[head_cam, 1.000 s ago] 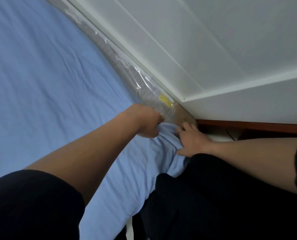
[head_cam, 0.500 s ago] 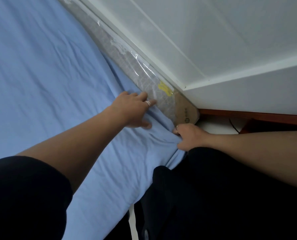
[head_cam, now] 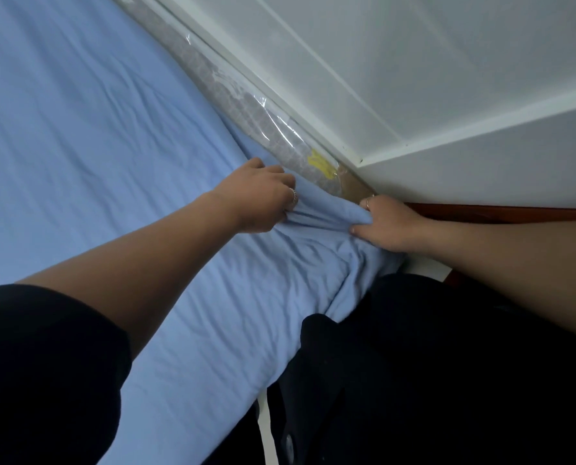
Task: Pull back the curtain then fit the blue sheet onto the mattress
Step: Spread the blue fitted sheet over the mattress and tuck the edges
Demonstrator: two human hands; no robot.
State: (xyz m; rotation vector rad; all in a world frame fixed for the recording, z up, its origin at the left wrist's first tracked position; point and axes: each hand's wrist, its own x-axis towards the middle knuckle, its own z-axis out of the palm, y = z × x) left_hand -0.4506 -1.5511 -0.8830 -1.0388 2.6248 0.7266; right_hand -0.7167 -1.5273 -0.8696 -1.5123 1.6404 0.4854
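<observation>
Mattress [head_cam: 232, 92] corner, blue sheet [head_cam: 95, 129]
Two grips hold it, left hand [head_cam: 259, 199] and right hand [head_cam: 385, 224]; one yellow label [head_cam: 320, 161], seemingly illegible.

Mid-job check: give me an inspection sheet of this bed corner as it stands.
Surface: mattress, plastic-wrapped, its far edge bare along the wall.
Job's things: sheet spread over the top, bunched at the corner; curtain not in view.
Clutter: nothing seen.
Grippers: left hand and right hand both grip the bunched sheet.
Cables: nothing seen.
Surroundings: white wall; wooden frame.
</observation>
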